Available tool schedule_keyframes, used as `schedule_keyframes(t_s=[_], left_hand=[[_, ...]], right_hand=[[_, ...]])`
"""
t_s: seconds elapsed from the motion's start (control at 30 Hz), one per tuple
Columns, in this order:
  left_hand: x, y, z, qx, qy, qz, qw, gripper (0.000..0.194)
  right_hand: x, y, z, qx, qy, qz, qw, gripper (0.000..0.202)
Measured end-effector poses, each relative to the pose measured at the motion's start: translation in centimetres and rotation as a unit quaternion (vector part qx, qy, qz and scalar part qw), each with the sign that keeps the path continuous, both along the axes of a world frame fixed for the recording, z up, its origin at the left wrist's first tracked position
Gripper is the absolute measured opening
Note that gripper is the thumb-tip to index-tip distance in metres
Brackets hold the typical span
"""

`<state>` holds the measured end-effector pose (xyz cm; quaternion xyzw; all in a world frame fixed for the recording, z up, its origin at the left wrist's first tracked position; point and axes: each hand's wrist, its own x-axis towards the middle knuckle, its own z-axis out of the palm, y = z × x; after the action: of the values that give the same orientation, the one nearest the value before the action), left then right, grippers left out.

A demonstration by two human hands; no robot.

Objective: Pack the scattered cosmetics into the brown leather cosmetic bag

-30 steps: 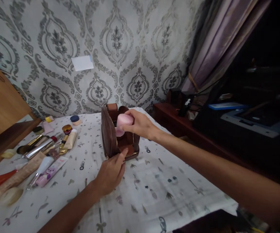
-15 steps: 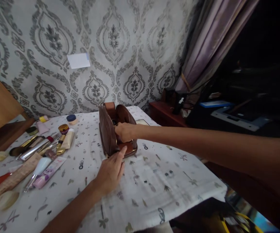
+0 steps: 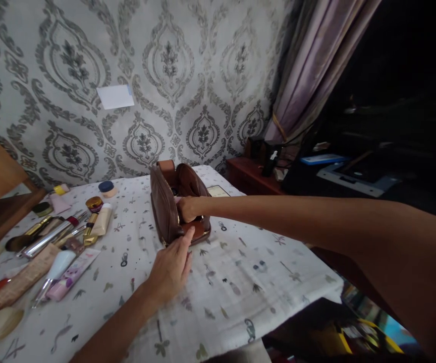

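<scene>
A brown zippered bag stands unzipped on the cloth-covered table, its tan lining showing. My right hand reaches into its opening from the right, with the fingers curled and their tips hidden inside. A bit of something pale pink shows beside those fingers, too little to name. At the bag's front lip rests my left hand. Its index finger lies over the tan edge while the other fingers stay low against the outside, holding the lip. The deeper contents of the bag are hidden by its walls and my right hand.
Makeup lies spread on the left: brushes, a pink tube, a cream tube, a blue-lidded jar. A phone-like flat object sits behind my right forearm. The patterned wall rises behind the table.
My right hand has sunk slightly deeper into the bag, and a bit of pale pink now shows by it. The whole view has shifted a little; my left hand stays on the lip.
</scene>
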<state>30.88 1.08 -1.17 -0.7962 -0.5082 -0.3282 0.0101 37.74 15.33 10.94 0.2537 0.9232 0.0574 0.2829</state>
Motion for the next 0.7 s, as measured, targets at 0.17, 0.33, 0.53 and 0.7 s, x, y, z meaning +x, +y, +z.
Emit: schedule_keyframes(t_s=[0.17, 0.33, 0.53, 0.7], left_hand=[[0.1, 0.0, 0.1, 0.006, 0.008, 0.005, 1.000, 0.057], [0.0, 0.1, -0.2, 0.008, 0.013, 0.011, 1.000, 0.056], [0.0, 0.0, -0.4, 0.009, 0.019, 0.008, 1.000, 0.059], [0.0, 0.0, -0.5, 0.007, 0.022, 0.018, 1.000, 0.060]], right_hand=[[0.2, -0.5, 0.6, -0.006, 0.008, -0.004, 1.000, 0.036], [0.6, -1.1, 2.5, 0.007, 0.042, -0.014, 0.999, 0.037], [3.4, -1.3, 5.7, 0.070, 0.118, 0.029, 0.990, 0.029], [5.2, -1.7, 5.2, 0.096, 0.085, 0.084, 0.988, 0.023]])
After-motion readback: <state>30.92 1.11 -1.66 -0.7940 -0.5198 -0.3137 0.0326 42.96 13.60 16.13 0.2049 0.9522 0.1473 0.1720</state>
